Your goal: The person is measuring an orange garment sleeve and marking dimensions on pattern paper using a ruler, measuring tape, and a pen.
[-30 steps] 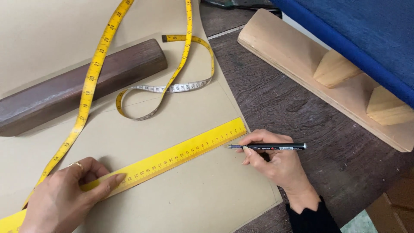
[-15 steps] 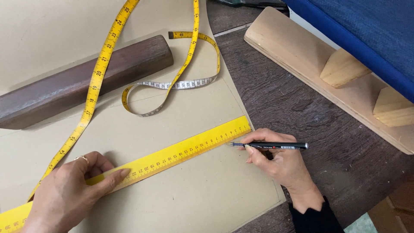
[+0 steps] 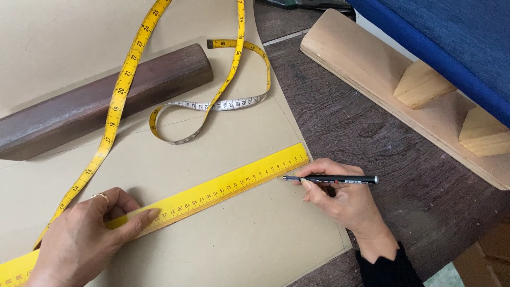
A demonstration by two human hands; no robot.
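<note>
— What's nearest the camera?

— The left hand, spread flat, pressing fingers down on the yellow ruler, gripping nothing. A ring shows on one finger.

— And the other hand?

— The right hand is closed around a black pen, held nearly level. The pen's tip sits at the ruler's lower edge, close to its right end.

— Where does the ruler lie?

— Slanted across a sheet of tan pattern paper, low at the left, rising to the right, ending just short of the paper's edge.

— Further back?

— A yellow tape measure trails over the paper in loops and crosses a dark wooden block resting on the sheet. Right of the paper is the dark wood worktop. Beyond it lies a pale wooden frame with wedge-shaped blocks, partly under blue fabric.
</note>
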